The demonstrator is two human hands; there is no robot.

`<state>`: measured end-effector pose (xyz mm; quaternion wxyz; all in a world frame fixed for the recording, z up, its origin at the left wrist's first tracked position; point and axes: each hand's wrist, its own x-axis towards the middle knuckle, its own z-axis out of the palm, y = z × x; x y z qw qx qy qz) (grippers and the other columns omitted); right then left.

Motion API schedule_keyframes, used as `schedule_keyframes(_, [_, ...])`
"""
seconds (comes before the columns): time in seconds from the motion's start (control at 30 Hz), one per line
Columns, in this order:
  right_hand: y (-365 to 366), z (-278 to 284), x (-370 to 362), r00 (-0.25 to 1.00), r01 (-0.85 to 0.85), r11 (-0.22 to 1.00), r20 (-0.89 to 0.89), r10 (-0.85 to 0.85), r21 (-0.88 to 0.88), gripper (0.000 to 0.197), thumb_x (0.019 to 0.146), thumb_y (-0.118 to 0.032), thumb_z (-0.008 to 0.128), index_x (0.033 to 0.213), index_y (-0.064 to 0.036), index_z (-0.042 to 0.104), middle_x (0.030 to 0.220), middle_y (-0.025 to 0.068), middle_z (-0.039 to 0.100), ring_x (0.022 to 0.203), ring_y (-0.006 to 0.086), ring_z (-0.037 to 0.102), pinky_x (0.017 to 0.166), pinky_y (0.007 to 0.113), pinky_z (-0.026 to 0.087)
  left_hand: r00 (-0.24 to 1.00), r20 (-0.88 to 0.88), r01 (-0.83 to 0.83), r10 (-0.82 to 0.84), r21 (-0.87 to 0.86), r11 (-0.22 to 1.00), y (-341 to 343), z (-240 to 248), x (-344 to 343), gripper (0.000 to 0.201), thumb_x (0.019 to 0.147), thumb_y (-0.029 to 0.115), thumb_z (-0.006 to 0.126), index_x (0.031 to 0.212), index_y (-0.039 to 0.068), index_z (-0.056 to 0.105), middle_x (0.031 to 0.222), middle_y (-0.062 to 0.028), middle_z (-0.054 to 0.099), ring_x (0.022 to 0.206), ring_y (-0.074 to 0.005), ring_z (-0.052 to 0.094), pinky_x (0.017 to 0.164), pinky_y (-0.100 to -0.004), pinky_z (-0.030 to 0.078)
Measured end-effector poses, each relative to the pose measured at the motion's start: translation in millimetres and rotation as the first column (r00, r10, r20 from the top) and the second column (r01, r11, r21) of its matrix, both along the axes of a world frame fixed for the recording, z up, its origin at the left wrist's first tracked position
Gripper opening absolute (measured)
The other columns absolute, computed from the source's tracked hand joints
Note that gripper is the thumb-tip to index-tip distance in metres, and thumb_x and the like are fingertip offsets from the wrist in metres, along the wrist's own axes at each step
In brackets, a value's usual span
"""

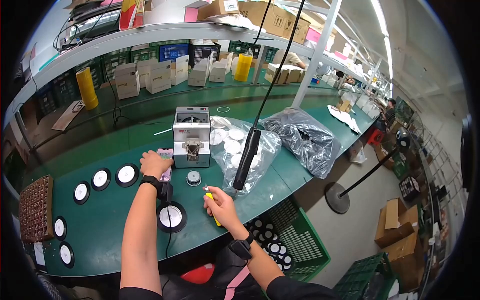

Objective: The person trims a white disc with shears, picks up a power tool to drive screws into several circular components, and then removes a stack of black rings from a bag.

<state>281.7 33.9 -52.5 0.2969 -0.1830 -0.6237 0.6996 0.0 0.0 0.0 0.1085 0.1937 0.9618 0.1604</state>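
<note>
A yellow tool was clasped in the right hand, likely for control; a phone was touched by the left hand, grip unclear.

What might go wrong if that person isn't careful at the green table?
The right hand holds a yellow tool with bare fingers; if its narrow tip is sharp, it might cut someone.

A thin black cable crosses the nearest black-rimmed disc, so it could snag if the left hand moves quickly.

The black screwdriver hangs on a cord, so a bump might set it swinging.
</note>
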Motion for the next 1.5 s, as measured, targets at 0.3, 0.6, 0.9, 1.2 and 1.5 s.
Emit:
schedule_keyframes(0.3, [-1.7,0.4,0.5,1.000,0.006,0.999,-0.014,-0.006,-0.045,0.031,0.099,-0.011,0.064,0.128,-0.0023,0.057,0.080,0.0022,0.063,0.060,0.0053,0.055,0.053,0.022,0.044,0.993,-0.102,0.066,-0.062,0.035,0.997,-7.2,-8.7,-5.9,0.088,0.067,0.057,0.079,0.131,0.001,0.055,0.135,-0.0190,0.058,0.122,-0.0380,0.059,0.100,-0.0428,0.052])
schedule_keyframes(0.6, [4.2,6.8,-6.1,1.000,0.016,0.999,0.024,-0.015,-0.048,0.032,0.097,-0.007,0.066,0.127,-0.0025,0.058,0.077,0.0043,0.063,0.056,0.0076,0.056,0.050,0.023,0.044,0.997,-0.049,0.055,-0.051,0.086,0.995,0.9,-1.1,-6.5,0.094,0.069,0.059,0.078,0.137,0.001,0.051,0.137,-0.0239,0.055,0.124,-0.0403,0.059,0.102,-0.0442,0.051])
schedule_keyframes(0.9, [23.6,30.9,-25.3,0.989,-0.065,0.934,0.101,0.107,-0.351,0.032,0.105,-0.021,0.051,0.128,0.0006,0.057,0.080,0.0047,0.059,0.059,0.0124,0.052,0.051,0.027,0.044,0.998,0.027,0.053,-0.055,0.056,0.997,-12.3,1.9,-7.8,0.093,0.072,0.056,0.076,0.137,-0.003,0.047,0.143,-0.0261,0.049,0.124,-0.0417,0.058,0.104,-0.0434,0.049])
schedule_keyframes(1.2, [61.8,93.3,-91.9,0.935,-0.299,0.911,0.101,0.339,-0.284,0.032,0.106,-0.026,0.047,0.122,-0.0003,0.057,0.078,0.0035,0.054,0.057,0.0122,0.047,0.049,0.028,0.042,0.980,0.084,0.131,-0.179,0.404,0.905,-31.0,-25.4,-47.4,0.068,0.077,0.044,0.074,0.124,-0.004,0.061,0.119,-0.0250,0.067,0.110,-0.0362,0.066,0.093,-0.0416,0.053])
schedule_keyframes(1.5, [54.5,65.7,-97.3,0.918,-0.350,0.861,0.048,0.394,-0.368,0.026,0.107,-0.026,0.047,0.122,-0.0065,0.052,0.077,0.0035,0.053,0.051,0.0121,0.043,0.045,0.029,0.039,0.958,0.116,0.155,-0.261,0.557,0.816,-33.6,-2.3,-44.9,0.049,0.080,0.042,0.073,0.094,-0.004,0.069,0.090,-0.0211,0.073,0.088,-0.0325,0.071,0.079,-0.0396,0.055])
